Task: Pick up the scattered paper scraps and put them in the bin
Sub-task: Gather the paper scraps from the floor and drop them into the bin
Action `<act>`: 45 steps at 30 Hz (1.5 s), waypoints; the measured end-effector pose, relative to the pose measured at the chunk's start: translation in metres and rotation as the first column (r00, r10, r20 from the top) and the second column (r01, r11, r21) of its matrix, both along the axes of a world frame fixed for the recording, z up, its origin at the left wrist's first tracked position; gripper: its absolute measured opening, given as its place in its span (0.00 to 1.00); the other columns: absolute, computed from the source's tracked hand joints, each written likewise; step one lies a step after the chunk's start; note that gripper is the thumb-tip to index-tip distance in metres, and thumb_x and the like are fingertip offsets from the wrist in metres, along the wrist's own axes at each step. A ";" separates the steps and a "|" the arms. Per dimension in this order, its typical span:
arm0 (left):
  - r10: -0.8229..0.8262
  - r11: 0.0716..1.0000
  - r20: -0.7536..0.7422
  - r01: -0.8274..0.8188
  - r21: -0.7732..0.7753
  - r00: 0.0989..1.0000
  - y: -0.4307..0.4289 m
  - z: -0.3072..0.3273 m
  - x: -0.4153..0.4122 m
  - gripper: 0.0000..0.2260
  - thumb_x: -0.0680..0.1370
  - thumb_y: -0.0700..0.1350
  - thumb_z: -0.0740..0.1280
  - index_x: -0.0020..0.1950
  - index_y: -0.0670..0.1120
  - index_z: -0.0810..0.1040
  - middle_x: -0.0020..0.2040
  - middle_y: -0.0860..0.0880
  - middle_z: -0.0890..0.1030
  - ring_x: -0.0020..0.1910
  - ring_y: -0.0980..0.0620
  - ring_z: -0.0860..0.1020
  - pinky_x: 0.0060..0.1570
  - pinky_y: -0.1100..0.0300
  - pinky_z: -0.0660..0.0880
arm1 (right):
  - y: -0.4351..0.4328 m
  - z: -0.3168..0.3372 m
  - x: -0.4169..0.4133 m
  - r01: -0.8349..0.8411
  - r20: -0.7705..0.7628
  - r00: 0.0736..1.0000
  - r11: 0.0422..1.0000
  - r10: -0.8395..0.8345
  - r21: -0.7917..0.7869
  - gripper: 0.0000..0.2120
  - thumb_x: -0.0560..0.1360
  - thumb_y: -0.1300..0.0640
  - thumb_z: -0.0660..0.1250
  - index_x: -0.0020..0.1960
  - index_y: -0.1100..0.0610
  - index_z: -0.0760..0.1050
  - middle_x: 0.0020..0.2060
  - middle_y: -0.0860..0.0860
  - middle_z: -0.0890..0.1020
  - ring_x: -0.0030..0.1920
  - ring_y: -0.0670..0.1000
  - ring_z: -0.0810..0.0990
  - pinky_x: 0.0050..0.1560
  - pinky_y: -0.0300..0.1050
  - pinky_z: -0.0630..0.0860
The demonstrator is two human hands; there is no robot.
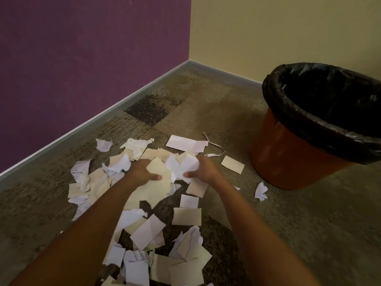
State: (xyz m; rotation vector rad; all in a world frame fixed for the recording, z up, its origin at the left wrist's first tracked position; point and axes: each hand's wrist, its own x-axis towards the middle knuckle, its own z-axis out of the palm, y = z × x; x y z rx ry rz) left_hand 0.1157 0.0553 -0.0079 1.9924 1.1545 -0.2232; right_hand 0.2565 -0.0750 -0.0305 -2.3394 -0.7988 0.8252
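Torn white and cream paper scraps [186, 216] lie scattered over the carpet in front of me, from the middle of the view down to the bottom edge. My left hand [142, 169] grips a large cream sheet [158, 172] at the top of the pile. To its right, my right hand [203, 169] is closed on a bunch of crumpled white scraps [185, 164]. Both hands are low over the pile. An orange bin [288, 153] with a black liner [321, 112] stands at the right, apart from the hands. Its inside looks dark.
A purple wall [82, 58] with a grey skirting board runs along the left, and a cream wall [278, 27] closes the back. A lone crumpled scrap [260, 190] and a cream card [233, 164] lie near the bin's base. A thin paper strip [216, 146] curls beyond the pile.
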 end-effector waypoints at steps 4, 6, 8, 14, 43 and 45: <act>0.073 0.997 0.111 -0.070 -0.039 0.991 -0.001 0.039 0.019 0.30 0.74 0.41 0.71 0.74 0.39 0.64 0.71 0.42 0.68 0.69 0.39 0.68 0.67 0.51 0.68 | -0.021 0.048 0.025 0.167 -0.028 0.986 0.971 -0.165 0.169 0.26 0.70 0.57 0.74 0.66 0.59 0.71 0.61 0.58 0.78 0.59 0.58 0.78 0.59 0.55 0.77; 0.112 0.992 0.155 -0.102 -0.074 0.982 0.000 0.059 0.027 0.27 0.75 0.40 0.70 0.73 0.40 0.66 0.69 0.41 0.72 0.67 0.38 0.70 0.66 0.48 0.69 | -0.035 0.077 0.039 0.225 -0.039 0.974 0.933 -0.223 0.280 0.24 0.69 0.58 0.75 0.63 0.60 0.74 0.58 0.58 0.80 0.56 0.57 0.80 0.58 0.57 0.78; 0.182 0.977 0.238 -0.148 -0.152 0.954 -0.005 0.082 0.036 0.23 0.76 0.36 0.67 0.71 0.39 0.68 0.68 0.40 0.73 0.65 0.39 0.72 0.64 0.47 0.69 | -0.051 0.111 0.050 0.273 -0.043 0.959 0.876 -0.279 0.397 0.22 0.69 0.60 0.75 0.61 0.61 0.75 0.56 0.58 0.81 0.54 0.58 0.81 0.56 0.57 0.78; 0.353 0.880 0.468 -0.118 -0.460 0.810 -0.049 0.157 0.084 0.17 0.79 0.33 0.60 0.69 0.38 0.70 0.66 0.38 0.75 0.60 0.40 0.76 0.56 0.46 0.72 | -0.118 0.216 0.083 0.341 -0.086 0.901 0.571 -0.426 0.747 0.24 0.66 0.63 0.75 0.60 0.68 0.76 0.49 0.59 0.81 0.44 0.54 0.80 0.44 0.46 0.78; 0.362 0.768 0.401 -0.025 -0.640 0.841 -0.200 0.201 0.242 0.22 0.81 0.32 0.54 0.75 0.34 0.55 0.77 0.41 0.58 0.76 0.48 0.60 0.70 0.59 0.63 | -0.195 0.207 0.196 0.622 0.242 0.641 0.677 -0.729 0.392 0.19 0.75 0.64 0.64 0.66 0.61 0.70 0.62 0.62 0.76 0.62 0.62 0.75 0.62 0.57 0.74; 0.378 0.778 0.449 -0.015 -0.627 0.810 -0.193 0.196 0.243 0.22 0.82 0.33 0.54 0.76 0.36 0.58 0.72 0.44 0.66 0.72 0.52 0.66 0.68 0.63 0.66 | -0.186 0.201 0.194 0.625 0.320 0.657 0.730 -0.683 0.275 0.19 0.75 0.64 0.65 0.66 0.61 0.70 0.62 0.62 0.75 0.61 0.62 0.75 0.59 0.55 0.75</act>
